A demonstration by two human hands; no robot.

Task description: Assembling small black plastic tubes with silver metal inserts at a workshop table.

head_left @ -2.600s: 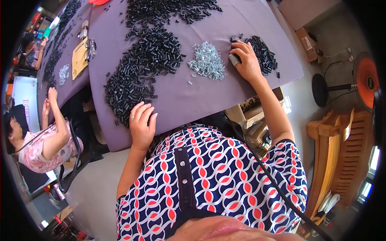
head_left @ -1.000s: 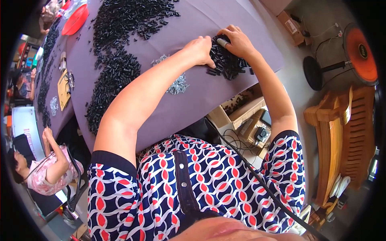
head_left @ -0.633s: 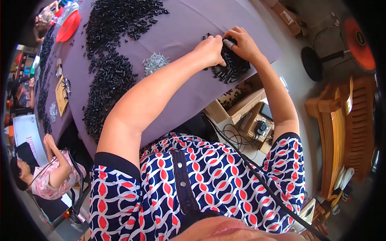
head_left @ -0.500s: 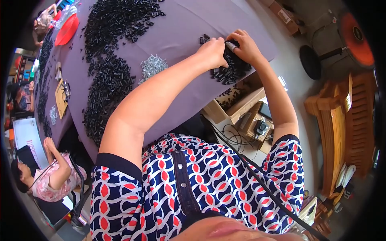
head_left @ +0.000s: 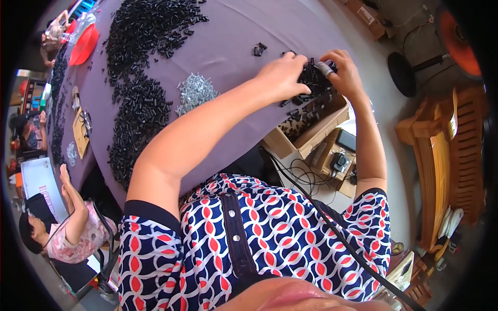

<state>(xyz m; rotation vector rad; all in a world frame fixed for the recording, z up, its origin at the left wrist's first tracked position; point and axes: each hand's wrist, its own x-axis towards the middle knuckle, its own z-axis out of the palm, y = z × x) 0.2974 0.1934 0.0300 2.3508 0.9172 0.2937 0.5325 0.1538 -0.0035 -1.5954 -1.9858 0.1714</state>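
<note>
A small heap of short black tube-shaped pieces lies at the table's right edge, between my two hands. My left hand rests against its left side, thumb and fingers spread. On the far side, my right hand curls round some of the pieces, with a pale grey wrap on one finger. Below the edge stands an open cardboard box with more black pieces inside, and some pieces are at its opening. A few loose black pieces lie to the left of my hands.
A large black heap spreads over the purple-grey tablecloth, beside a pile of small clear pieces. Far left are a red basin, a clipboard and several people. A fan and wooden furniture stand right.
Both hands have moved right and nearer along the table edge, and the black heap has shifted with them toward the box. A few pieces stayed behind on the cloth.
</note>
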